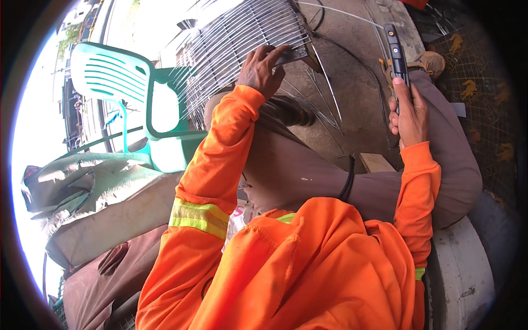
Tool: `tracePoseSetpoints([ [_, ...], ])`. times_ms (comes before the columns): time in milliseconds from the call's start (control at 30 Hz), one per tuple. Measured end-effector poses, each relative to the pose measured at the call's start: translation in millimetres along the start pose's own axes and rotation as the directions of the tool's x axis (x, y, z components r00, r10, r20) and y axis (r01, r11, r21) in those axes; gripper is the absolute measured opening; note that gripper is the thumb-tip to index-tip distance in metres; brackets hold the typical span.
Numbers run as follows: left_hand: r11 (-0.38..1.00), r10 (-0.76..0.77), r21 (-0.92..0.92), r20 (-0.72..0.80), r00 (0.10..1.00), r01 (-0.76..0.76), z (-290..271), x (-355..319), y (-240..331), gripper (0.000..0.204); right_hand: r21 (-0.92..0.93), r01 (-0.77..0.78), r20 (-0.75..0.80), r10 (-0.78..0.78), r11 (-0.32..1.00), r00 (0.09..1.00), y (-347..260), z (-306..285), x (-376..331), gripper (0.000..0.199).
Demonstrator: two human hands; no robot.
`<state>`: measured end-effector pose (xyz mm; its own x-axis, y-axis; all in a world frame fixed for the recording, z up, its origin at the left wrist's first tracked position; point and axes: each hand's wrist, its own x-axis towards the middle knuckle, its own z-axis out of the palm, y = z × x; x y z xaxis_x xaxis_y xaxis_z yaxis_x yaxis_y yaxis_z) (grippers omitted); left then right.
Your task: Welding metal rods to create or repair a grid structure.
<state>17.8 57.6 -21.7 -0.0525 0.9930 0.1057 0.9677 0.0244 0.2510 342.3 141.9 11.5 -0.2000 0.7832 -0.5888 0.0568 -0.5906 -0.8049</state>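
Note:
A grate of thin parallel metal rods [242,33] lies at the upper middle. My left hand [263,70] is at its near edge, fingers curled onto a dark flat metal bar [294,55], with the thumb below. To the right, my right hand [410,113] is wrapped around a black welding electrode holder [396,49] pointing away from me. From the holder's tip a thin welding rod [341,12] runs leftward toward the grate's far corner, apart from my left hand.
A green plastic chair [159,140] stands left of the grate. Loose thin rods [330,118] lie on the concrete floor below it, near a wooden block [377,162]. A black cable [357,60] curves across the floor. Wire mesh [473,110] with yellow gloves is at right.

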Motion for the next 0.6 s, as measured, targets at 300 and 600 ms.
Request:
tracePoseSetpoints([
  [300, 0.997, -0.073, 0.005, -0.006, 0.997, 0.073, 2.2, -1.5, 3.7, 0.053, -0.018, 0.026, 0.003, -0.025, 1.0, 1.0, 1.3, 2.6, 2.1, 0.037],
  [600, 0.997, -0.074, 0.026, -0.004, 0.997, 0.074, 2.7, -0.8, 3.7, 0.055, -0.023, 0.036, 0.037, -0.035, 0.999, 0.999, -4.7, 4.0, 0.2, 0.039],
])
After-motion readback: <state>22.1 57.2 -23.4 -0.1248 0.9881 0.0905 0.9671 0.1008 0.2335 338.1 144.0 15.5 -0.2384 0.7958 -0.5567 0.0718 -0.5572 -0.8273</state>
